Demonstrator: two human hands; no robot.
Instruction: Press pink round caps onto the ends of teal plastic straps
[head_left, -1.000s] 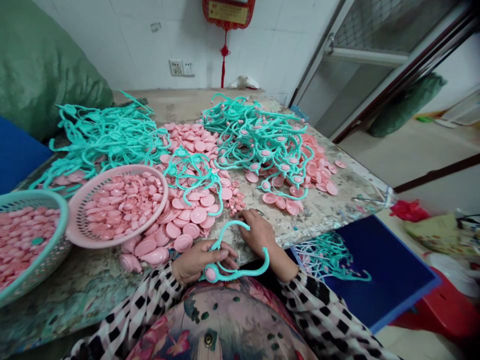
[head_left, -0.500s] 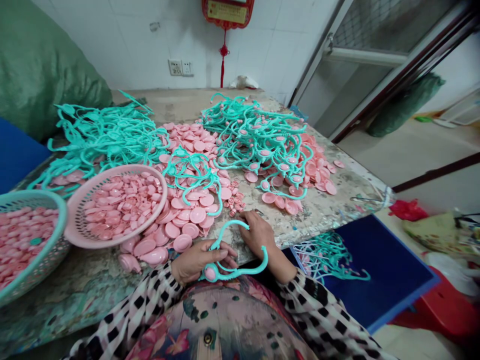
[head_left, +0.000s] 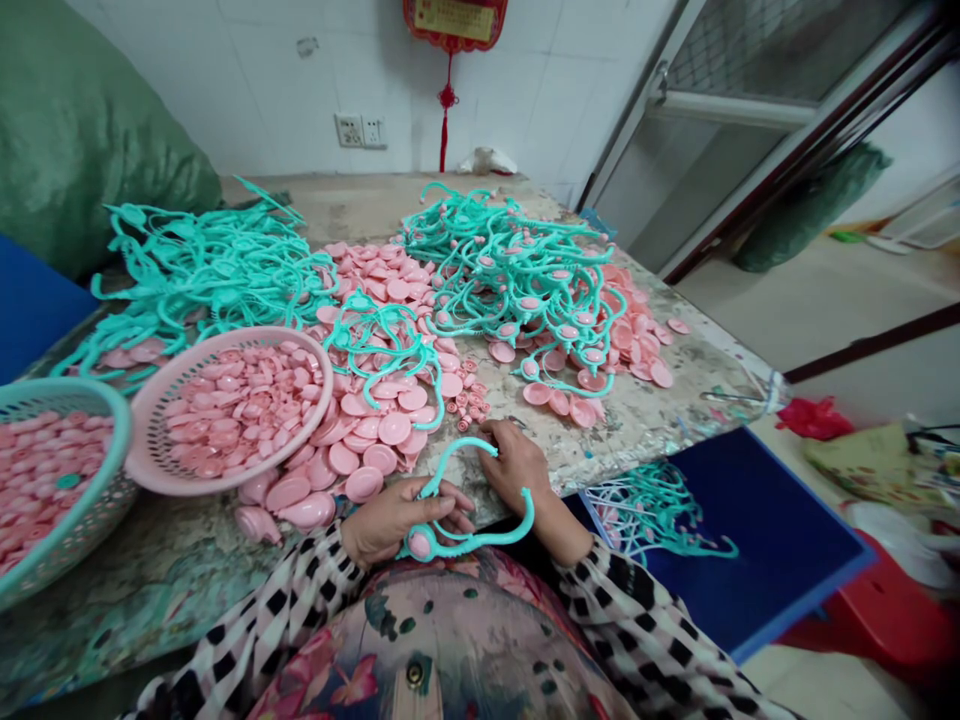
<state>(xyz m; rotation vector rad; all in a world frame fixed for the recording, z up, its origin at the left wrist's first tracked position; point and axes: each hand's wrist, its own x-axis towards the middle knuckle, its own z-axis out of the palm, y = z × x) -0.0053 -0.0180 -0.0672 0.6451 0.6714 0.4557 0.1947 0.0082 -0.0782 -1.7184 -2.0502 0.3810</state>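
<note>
Stained worktable [head_left: 637,420], teal stethoscope [head_left: 480,540] across left-hand fingers [head_left: 450,497], right hand [head_left: 521,465] touching tube [head_left: 459,462]

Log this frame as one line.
left hand: grips teal toy stethoscope | right hand: fingers at its upper tip | nearby: pink plastic discs

Teal toy stethoscope [head_left: 480,535], left hand [head_left: 397,522], right hand [head_left: 521,468]

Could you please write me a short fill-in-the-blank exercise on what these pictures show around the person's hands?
The left hand grips a teal tube with a ____ disc at its end.
The far-left basket has a ____ rim.
The power sockets are set in the ____.
At lower right lies a ____ board.

Missing words: pink; teal; wall; blue.
</note>
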